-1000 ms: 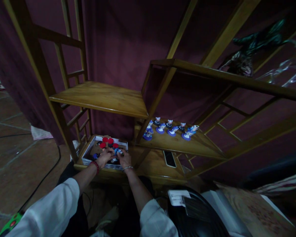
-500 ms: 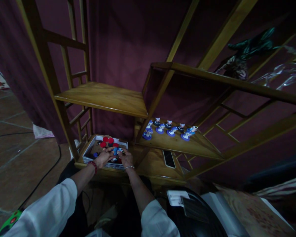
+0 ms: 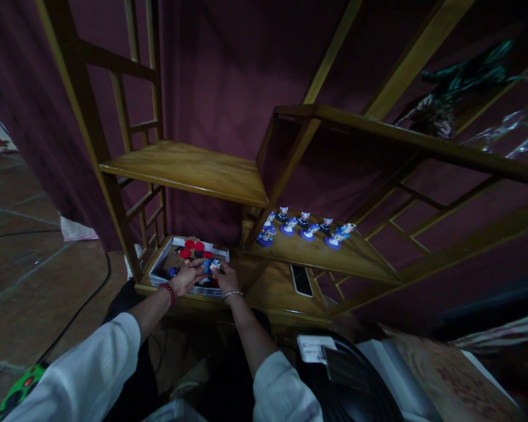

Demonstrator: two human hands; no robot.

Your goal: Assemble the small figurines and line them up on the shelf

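Nine figurines show on the right-hand shelf [image 3: 361, 261]: three dark ones with pale heads [image 3: 304, 220] in the back row, five on purple bases [image 3: 308, 232], one of them partly behind a wooden post [image 3: 284, 167], and one light-blue figurine [image 3: 348, 229] at the right end, partly hidden; one phone [image 3: 301, 281] lies on the lower shelf [image 3: 268, 290], well apart from the hands.

One open white box [image 3: 222, 254] sits on that lower shelf's left part; in it are four round red-topped pieces [image 3: 189, 244], a purple-blue piece [image 3: 172, 272] and other small dark pieces too blurred to count; over its near right part, one blue figurine [image 3: 207, 266] is held between the left hand [image 3: 187, 278] and the right hand [image 3: 226, 279], both grips pinching it.

Against half a second ago, the view has shifted slightly; the nine shelf figurines keep their order, the phone has stayed put, and both hands are still on the same blue figurine.
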